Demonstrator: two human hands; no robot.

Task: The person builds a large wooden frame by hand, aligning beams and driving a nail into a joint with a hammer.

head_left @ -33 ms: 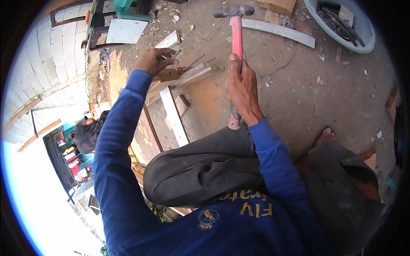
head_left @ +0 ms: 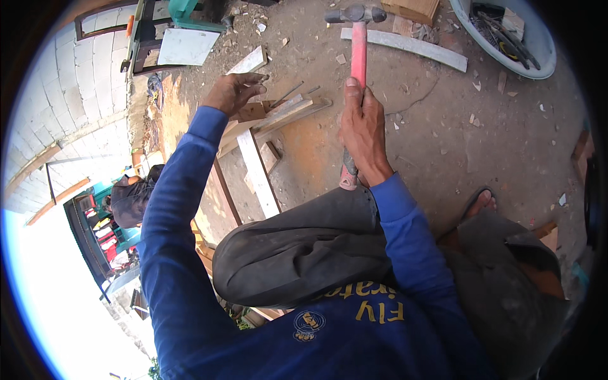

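My right hand (head_left: 362, 133) is closed round the pink handle of a hammer (head_left: 358, 57), held upright in the picture with its dark metal head at the top. My left hand (head_left: 231, 94) is raised over a wooden assembly (head_left: 256, 168), pinching what looks like a small nail (head_left: 262, 78) between fingertips. Boards of the assembly lie crossed below that hand, with two thin metal rods or nails (head_left: 292, 92) beside it. My dark-trousered knee is bent under the hammer's butt.
A white tub of hand tools (head_left: 506, 38) stands at upper right, near a pale strip (head_left: 411, 47) and a wood block (head_left: 411, 7). A white panel (head_left: 187, 45) and teal object (head_left: 190, 12) are at upper left. Another person in a dark cap (head_left: 130, 199) is at the left.
My right hand and the hammer have shifted slightly to the right, the head tilting a little. My left hand has barely moved.
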